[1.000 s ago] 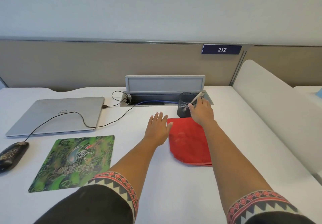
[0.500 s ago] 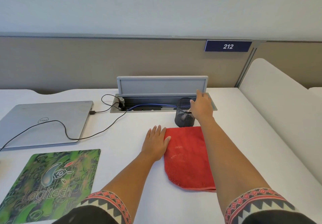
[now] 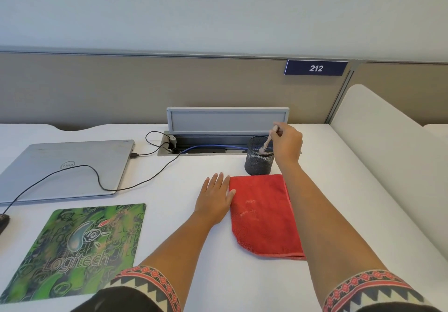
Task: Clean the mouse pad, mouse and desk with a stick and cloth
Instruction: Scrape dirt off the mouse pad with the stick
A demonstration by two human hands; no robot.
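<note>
A red cloth lies flat on the white desk. My left hand rests flat with spread fingers at the cloth's left edge. Behind the cloth stands a black mesh cup. My right hand is closed on a pale stick, whose lower end is inside the cup. The green Logitech mouse pad lies at the front left. Only a sliver of the dark mouse shows at the left edge.
A closed silver laptop sits at the back left with a black cable running to an open grey cable box. A white side divider bounds the desk on the right, a beige partition behind.
The view has shifted right, so the mouse has slid almost out at the left. My right hand has raised the stick partly out of the mesh cup. My left hand stays by the cloth.
</note>
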